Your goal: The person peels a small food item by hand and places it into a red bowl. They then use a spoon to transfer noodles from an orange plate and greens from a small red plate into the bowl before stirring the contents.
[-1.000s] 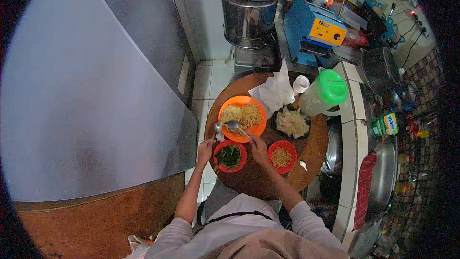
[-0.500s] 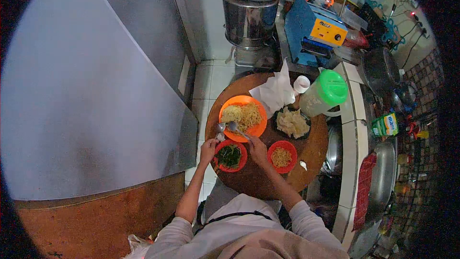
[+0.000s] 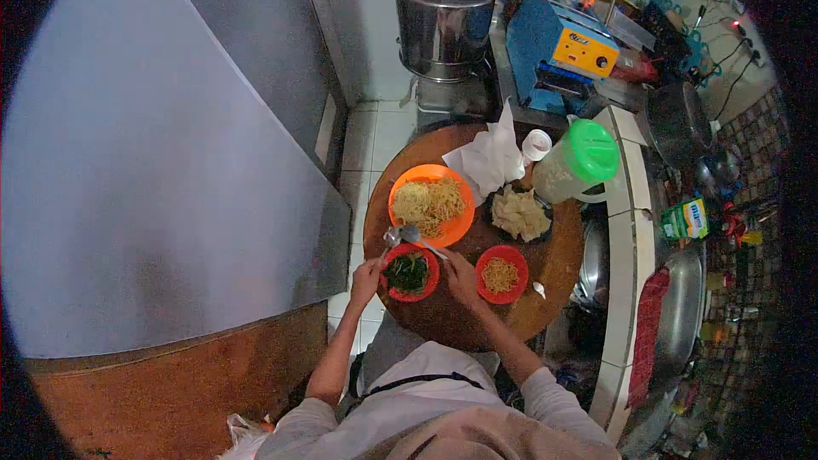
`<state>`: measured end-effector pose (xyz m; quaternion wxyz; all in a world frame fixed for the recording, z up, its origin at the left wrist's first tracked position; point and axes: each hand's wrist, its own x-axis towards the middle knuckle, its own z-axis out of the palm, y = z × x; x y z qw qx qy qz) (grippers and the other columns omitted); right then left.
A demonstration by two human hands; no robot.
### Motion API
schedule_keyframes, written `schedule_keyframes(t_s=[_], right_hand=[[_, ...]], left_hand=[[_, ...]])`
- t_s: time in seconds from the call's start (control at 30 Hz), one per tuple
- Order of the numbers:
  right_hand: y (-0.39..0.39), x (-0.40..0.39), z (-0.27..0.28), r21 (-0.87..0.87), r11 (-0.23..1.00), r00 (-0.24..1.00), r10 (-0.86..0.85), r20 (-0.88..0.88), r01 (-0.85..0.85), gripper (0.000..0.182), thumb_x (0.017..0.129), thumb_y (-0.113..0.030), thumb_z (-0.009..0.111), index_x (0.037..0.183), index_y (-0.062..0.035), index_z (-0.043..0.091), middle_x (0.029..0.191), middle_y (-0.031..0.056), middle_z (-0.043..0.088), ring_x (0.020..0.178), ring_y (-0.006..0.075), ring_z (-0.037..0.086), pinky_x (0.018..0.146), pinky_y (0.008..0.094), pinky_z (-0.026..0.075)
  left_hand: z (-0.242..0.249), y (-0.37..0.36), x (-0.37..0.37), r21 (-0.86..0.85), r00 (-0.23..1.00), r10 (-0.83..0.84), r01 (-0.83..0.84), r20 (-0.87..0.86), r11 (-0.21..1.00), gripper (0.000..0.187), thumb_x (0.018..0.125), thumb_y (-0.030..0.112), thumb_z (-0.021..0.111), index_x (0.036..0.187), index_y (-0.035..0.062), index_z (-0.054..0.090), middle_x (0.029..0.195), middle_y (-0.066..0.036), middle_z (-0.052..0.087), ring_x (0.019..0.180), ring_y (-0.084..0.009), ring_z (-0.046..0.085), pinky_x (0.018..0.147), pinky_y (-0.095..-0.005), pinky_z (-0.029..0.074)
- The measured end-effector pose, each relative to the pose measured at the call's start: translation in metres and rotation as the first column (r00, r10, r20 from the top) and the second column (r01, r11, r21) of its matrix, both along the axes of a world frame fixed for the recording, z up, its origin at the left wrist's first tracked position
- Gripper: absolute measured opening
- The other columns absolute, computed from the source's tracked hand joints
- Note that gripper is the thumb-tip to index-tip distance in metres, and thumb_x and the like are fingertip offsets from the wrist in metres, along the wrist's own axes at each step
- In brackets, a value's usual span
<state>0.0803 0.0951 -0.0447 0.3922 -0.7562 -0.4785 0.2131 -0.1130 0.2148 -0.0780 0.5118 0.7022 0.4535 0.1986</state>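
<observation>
My left hand (image 3: pixel 367 279) is closed on a metal spoon (image 3: pixel 393 237), at the left side of a red bowl of dark leafy greens (image 3: pixel 407 273). Closed too, my right hand (image 3: pixel 461 276) grips a second metal spoon (image 3: pixel 411 233) from the bowl's right side. The two spoon heads sit close together above the bowl's far rim, near the lower edge of an orange plate (image 3: pixel 460 225) holding two heaps of noodles (image 3: pixel 430 202). I cannot make out whether either spoon carries food. To the right of my right hand stands another red bowl with thin brown strands (image 3: pixel 500 275).
On the round wooden table (image 3: pixel 545 307) are pale folded sheets in a dark dish (image 3: pixel 520 214), white paper (image 3: pixel 490 160), a white cup (image 3: pixel 537 146) and a green-lidded pitcher (image 3: pixel 590 153). A blue cup sealer (image 3: pixel 558 51) stands behind. A tiled counter (image 3: pixel 620 281) runs along the right.
Both spoons have come slightly toward me, from the orange plate's lower edge to above the greens bowl's far rim. Both hands have shifted slightly the same way.
</observation>
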Motion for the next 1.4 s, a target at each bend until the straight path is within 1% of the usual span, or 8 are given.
schedule_keyframes(t_s=[0.17, 0.3, 0.37, 0.57, 0.87, 0.93, 1.03, 1.4], right_hand=[[-0.028, -0.008, -0.015, 0.051, 0.998, 0.995, -0.028, -0.099, 0.034, 0.025, 0.081, -0.008, 0.042, 0.105, -0.0088, 0.05, 0.076, 0.0138, 0.05, 0.069, 0.0273, 0.05, 0.062, 0.0329, 0.04], [-0.042, -0.018, -0.024, 0.023, 1.0, 0.999, -0.008, -0.044, 0.009, 0.024, 0.081, -0.01, 0.043, 0.103, -0.0094, 0.051, 0.078, 0.0147, 0.051, 0.074, 0.0292, 0.052, 0.064, 0.0349, 0.04], [-0.043, -0.024, -0.018, 0.006, 1.0, 0.998, -0.005, -0.06, 0.005, 0.023, 0.081, -0.011, 0.043, 0.103, -0.0098, 0.051, 0.079, 0.015, 0.051, 0.075, 0.0298, 0.052, 0.065, 0.0358, 0.04], [-0.048, -0.026, -0.03, -0.023, 0.999, 0.997, -0.047, 0.054, 0.048, 0.023, 0.082, -0.015, 0.042, 0.102, -0.0092, 0.052, 0.084, 0.0152, 0.053, 0.08, 0.0315, 0.052, 0.07, 0.0355, 0.041], [-0.045, -0.022, -0.049, 0.136, 0.979, 0.961, -0.114, -0.251, 0.151, 0.028, 0.085, -0.023, 0.041, 0.1, -0.0035, 0.054, 0.066, 0.0043, 0.052, 0.064, 0.0149, 0.052, 0.058, 0.0294, 0.039], [-0.049, -0.02, -0.037, -0.171, 0.974, 0.81, -0.218, -0.545, 0.147, 0.029, 0.086, -0.026, 0.04, 0.101, -0.006, 0.055, 0.058, -0.0034, 0.043, 0.051, 0.0071, 0.04, 0.047, 0.0224, 0.032], [-0.053, -0.021, -0.049, -0.142, 0.977, 0.704, -0.214, -0.677, 0.16, 0.029, 0.086, -0.027, 0.039, 0.102, -0.0082, 0.054, 0.055, -0.0072, 0.035, 0.047, 0.004, 0.029, 0.042, 0.0187, 0.025], [-0.061, -0.028, -0.033, -0.193, 0.965, 0.631, -0.261, -0.73, 0.176, 0.031, 0.086, -0.029, 0.038, 0.103, -0.0082, 0.053, 0.054, -0.0056, 0.038, 0.046, 0.0044, 0.035, 0.04, 0.019, 0.029]], left_hand=[[-0.015, -0.032, -0.016, 0.101, 0.998, -0.047, 0.051, -0.04, 0.994, 0.023, 0.083, 0.02, 0.043, 0.085, 0.0035, 0.058, 0.076, -0.01, 0.059, 0.071, -0.019, 0.057, 0.066, -0.0298, 0.044], [0.0, -0.043, -0.017, -0.101, 0.969, -0.105, 0.084, -0.225, 0.991, 0.022, 0.082, 0.018, 0.043, 0.089, 0.004, 0.058, 0.078, -0.013, 0.06, 0.068, -0.0224, 0.059, 0.063, -0.0319, 0.046], [-0.007, -0.046, -0.018, 0.109, 0.98, -0.081, 0.102, -0.18, 0.989, 0.023, 0.081, 0.018, 0.042, 0.09, 0.0033, 0.057, 0.08, -0.015, 0.059, 0.071, -0.0246, 0.059, 0.063, -0.0341, 0.045], [0.012, -0.043, -0.017, 0.109, 0.973, -0.039, 0.065, -0.226, 0.992, 0.023, 0.081, 0.018, 0.042, 0.091, 0.0024, 0.055, 0.079, -0.016, 0.059, 0.074, -0.0311, 0.057, 0.064, -0.0365, 0.044], [0.025, -0.038, -0.017, 0.063, 0.952, -0.067, 0.09, -0.299, 0.994, 0.024, 0.083, 0.021, 0.04, 0.093, 0.0043, 0.054, 0.074, -0.018, 0.058, 0.072, -0.0325, 0.056, 0.061, -0.0386, 0.043], [0.011, -0.039, -0.02, 0.139, 0.972, -0.052, 0.086, -0.23, 0.987, 0.025, 0.083, 0.022, 0.04, 0.093, 0.0043, 0.054, 0.073, -0.018, 0.057, 0.07, -0.0329, 0.056, 0.059, -0.0387, 0.043], [0.005, -0.041, -0.023, 0.213, 0.985, -0.054, 0.089, -0.164, 0.973, 0.026, 0.083, 0.024, 0.041, 0.094, 0.0044, 0.054, 0.072, -0.019, 0.057, 0.067, -0.0334, 0.056, 0.057, -0.039, 0.043], [0.009, -0.052, -0.027, 0.166, 0.937, -0.142, 0.203, -0.32, 0.965, 0.023, 0.081, 0.023, 0.042, 0.093, 0.007, 0.054, 0.07, -0.019, 0.056, 0.066, -0.0356, 0.054, 0.057, -0.0424, 0.042]])
